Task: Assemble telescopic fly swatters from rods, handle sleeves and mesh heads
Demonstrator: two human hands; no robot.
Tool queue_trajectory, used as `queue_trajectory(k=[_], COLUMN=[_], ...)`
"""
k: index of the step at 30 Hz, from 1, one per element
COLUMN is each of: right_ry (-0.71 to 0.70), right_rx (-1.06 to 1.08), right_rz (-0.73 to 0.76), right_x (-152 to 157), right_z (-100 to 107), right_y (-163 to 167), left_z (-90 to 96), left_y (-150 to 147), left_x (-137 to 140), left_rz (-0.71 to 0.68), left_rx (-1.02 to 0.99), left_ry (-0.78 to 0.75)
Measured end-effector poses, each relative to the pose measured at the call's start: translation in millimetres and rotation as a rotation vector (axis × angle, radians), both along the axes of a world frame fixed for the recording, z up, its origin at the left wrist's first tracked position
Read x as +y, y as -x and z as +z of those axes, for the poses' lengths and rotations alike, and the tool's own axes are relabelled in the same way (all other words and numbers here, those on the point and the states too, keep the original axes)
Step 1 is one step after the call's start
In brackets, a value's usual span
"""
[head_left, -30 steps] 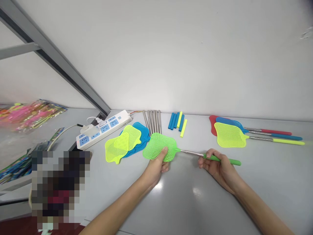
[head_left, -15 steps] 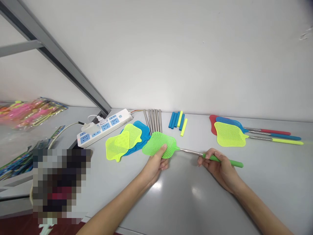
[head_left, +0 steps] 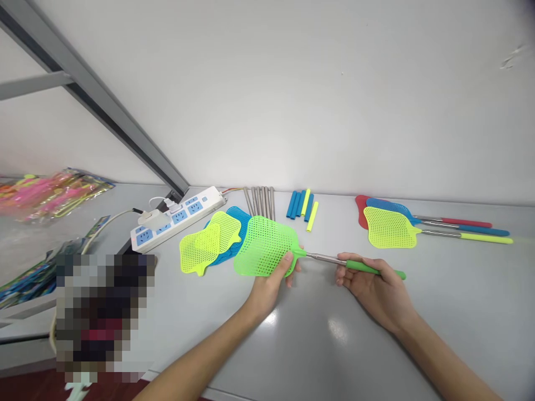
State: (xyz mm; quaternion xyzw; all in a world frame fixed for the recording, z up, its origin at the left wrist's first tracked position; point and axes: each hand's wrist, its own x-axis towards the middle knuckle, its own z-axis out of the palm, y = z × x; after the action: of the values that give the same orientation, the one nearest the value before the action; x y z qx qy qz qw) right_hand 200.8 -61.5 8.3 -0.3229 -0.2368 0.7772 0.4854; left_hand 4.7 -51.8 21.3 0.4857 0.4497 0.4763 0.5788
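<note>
A green fly swatter [head_left: 265, 248] is held level above the table between both hands. My left hand [head_left: 273, 284] pinches its mesh head near the neck, thumb on top. My right hand [head_left: 371, 284] is closed round the green grip, by the metal rod. Behind the left hand lie loose yellow swatter heads [head_left: 199, 249] on top of blue ones [head_left: 238, 223]. Several metal rods [head_left: 263, 201] lie side by side behind the green head. Blue and yellow sleeves [head_left: 298, 204] rest to their right.
At the right lie whole swatters in red, blue and yellow [head_left: 390, 228]. A white power strip [head_left: 179, 219] with plugs and cables stands at the left, near a grey metal frame [head_left: 121, 128]. Bagged goods [head_left: 58, 192] lie far left. A wall [head_left: 317, 100] closes off the back.
My left hand has shifted its pinch toward the neck of the green swatter. The mesh head has turned to face me more, and my right hand has slid slightly along the grip.
</note>
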Motion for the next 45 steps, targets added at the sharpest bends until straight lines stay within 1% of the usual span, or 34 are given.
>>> queue_trajectory(k=[3,5,7,11,14,16,21,27,29,33,37,39,42,45], right_ry=[0.035,0.065,0.109,0.203,0.220,0.226,0.253,0.266,0.244,0.232,0.255,0.251,0.250,0.242], right_rx=[0.009,0.024,0.051,0.086,0.101,0.111,0.131,0.169,0.157,0.149,0.175,0.162,0.122,0.101], right_rz=[-0.029,-0.058,-0.080,-0.105,-0.136,-0.148,-0.146,-0.149,-0.141,-0.081,-0.042,-0.043,-0.035,0.004], right_x=[0.7,1.0,1.4,3.1,4.5,5.0,3.8,1.3,0.0,-4.0,-9.2,-10.8,-11.6,-12.3], right_z=[0.0,0.7,1.4,3.0,3.6,3.3,1.6,8.5,11.3,11.4,8.2,8.1,9.8,10.9], right_y=[0.7,1.1,1.2,0.0,-1.2,-1.3,1.6,1.6,1.3,4.2,10.2,12.6,14.7,16.5], left_z=[2.0,3.8,6.0,11.2,13.4,13.0,10.6,16.5,16.1,7.8,-0.4,-2.7,-5.2,-7.2], left_y=[0.4,0.9,1.7,4.1,5.0,5.0,3.7,1.6,1.2,1.9,2.5,1.2,-2.5,-5.8], left_x=[-0.4,-0.4,-0.1,0.7,0.3,0.0,-0.4,-6.4,-8.3,-10.9,-16.7,-20.5,-23.6,-22.8], left_rz=[-0.034,-0.086,-0.135,-0.179,-0.248,-0.279,-0.277,-0.314,-0.305,-0.223,-0.253,-0.231,-0.168,-0.130], left_rx=[0.024,0.040,0.067,0.145,0.184,0.175,0.143,0.114,0.126,0.129,0.222,0.252,0.243,0.203], left_ry=[-0.039,-0.068,-0.095,-0.129,-0.134,-0.127,-0.119,-0.083,-0.075,-0.093,-0.084,-0.053,-0.014,-0.008])
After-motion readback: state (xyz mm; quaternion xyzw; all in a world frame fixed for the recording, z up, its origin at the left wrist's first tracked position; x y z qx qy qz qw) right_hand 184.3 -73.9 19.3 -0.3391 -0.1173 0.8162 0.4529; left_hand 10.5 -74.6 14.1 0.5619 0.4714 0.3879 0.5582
